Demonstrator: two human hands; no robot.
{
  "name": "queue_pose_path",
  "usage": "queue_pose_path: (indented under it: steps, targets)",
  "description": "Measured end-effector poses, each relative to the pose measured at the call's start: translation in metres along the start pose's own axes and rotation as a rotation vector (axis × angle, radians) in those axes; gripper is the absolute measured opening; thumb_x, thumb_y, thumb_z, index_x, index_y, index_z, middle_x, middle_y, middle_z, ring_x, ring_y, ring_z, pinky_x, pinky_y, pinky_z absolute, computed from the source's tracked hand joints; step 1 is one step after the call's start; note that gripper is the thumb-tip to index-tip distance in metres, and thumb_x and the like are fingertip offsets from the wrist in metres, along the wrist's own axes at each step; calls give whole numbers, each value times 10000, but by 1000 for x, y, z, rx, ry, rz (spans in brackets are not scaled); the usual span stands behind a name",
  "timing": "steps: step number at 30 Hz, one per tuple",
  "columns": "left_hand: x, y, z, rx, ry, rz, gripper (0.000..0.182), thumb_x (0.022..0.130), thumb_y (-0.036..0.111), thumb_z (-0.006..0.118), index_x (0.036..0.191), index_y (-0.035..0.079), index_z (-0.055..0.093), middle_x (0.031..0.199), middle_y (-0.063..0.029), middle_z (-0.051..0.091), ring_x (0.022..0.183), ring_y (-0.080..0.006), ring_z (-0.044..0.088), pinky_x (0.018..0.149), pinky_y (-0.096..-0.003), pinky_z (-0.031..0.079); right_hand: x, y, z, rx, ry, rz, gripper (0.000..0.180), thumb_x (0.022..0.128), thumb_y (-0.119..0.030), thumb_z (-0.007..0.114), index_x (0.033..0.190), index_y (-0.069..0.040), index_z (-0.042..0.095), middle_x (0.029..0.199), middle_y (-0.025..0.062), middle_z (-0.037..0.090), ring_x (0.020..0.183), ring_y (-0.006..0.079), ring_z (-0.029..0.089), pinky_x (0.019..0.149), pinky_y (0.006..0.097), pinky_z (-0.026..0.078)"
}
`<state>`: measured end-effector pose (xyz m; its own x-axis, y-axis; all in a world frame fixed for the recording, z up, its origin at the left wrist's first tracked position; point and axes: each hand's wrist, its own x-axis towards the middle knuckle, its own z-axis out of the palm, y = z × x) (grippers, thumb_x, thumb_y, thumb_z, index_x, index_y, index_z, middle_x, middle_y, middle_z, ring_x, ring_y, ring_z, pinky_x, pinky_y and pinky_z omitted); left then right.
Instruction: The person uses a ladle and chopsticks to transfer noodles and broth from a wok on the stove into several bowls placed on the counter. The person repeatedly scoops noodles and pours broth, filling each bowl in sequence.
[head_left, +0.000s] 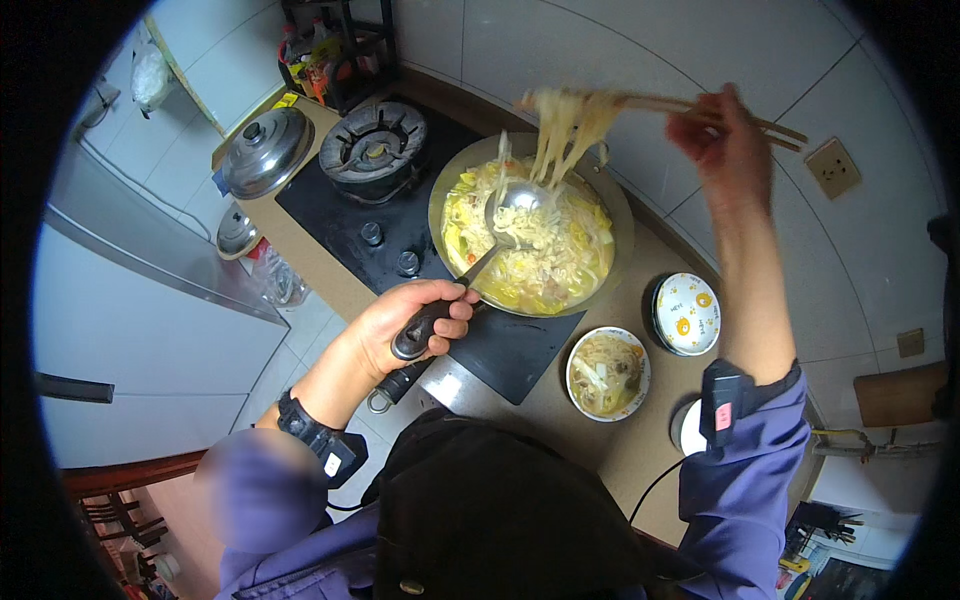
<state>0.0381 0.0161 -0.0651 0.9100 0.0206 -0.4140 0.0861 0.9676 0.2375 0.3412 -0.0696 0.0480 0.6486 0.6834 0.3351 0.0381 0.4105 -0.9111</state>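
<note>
My left hand (424, 322) grips the dark handle of a metal ladle (517, 206), whose bowl rests among the noodles in the wok. Up at the right, my right hand (724, 150) holds a pair of wooden chopsticks (652, 103). From their tips hangs a bunch of pale noodles (574, 127), its lower ends reaching down over the ladle's bowl. The wide wok (622, 247) sits on the stove and contains noodles, yellow-green cabbage leaves and broth. On the counter, to the wok's lower right, stands a patterned bowl (609, 375) filled with noodles and soup.
Patterned bowls (686, 313) are stacked near the wall. A second burner (373, 150) and a domed metal lid (266, 150) lie left of the wok. Bottles (315, 60) stand in a black rack behind. A wall socket (832, 167) is near my right hand.
</note>
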Motion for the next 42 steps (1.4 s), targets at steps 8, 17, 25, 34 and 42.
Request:
queue_pose_path:
  steps: [8, 17, 25, 34, 42]
  targets:
    - [-6, 13, 5, -105, 25, -35, 264, 897, 124, 390, 1055, -88, 401, 715, -41, 424, 532, -90, 426, 340, -200, 377, -30, 30, 12, -477, -78, 123, 237, 893, -234, 464, 896, -5, 526, 743, 67, 572, 547, 143, 606, 501, 216, 508]
    - [-28, 28, 12, -51, -1, 65, 242, 880, 115, 419, 1010, -87, 444, 724, -52, 435, 527, -93, 418, 343, -206, 379, -100, 109, -43, -99, 77, 335, 293, 905, -261, 453, 1004, 12, 486, 869, 99, 487, 576, 201, 614, 496, 246, 529]
    - [-46, 23, 17, -22, 66, 98, 258, 880, 120, 417, 1042, -78, 448, 717, -53, 441, 508, -96, 412, 323, -205, 369, -80, 166, -35, 607, 626, 465, 285, 917, -263, 417, 878, 17, 454, 843, 167, 533, 773, 323, 605, 700, 414, 543]
    - [-38, 8, 3, -43, 15, 36, 213, 880, 97, 420, 1019, -60, 456, 731, -50, 439, 524, -99, 414, 348, -203, 359, -28, 113, -40, 612, 570, 298, 281, 914, -231, 419, 816, 27, 477, 792, 195, 554, 810, 365, 587, 748, 472, 520]
    - [-31, 3, -3, -11, 38, 11, 184, 870, 100, 440, 979, -47, 463, 715, -46, 453, 532, -96, 426, 373, -203, 381, 8, 28, -31, 468, 284, 14, 275, 923, -201, 386, 836, 46, 472, 841, 203, 545, 821, 346, 583, 799, 451, 515]
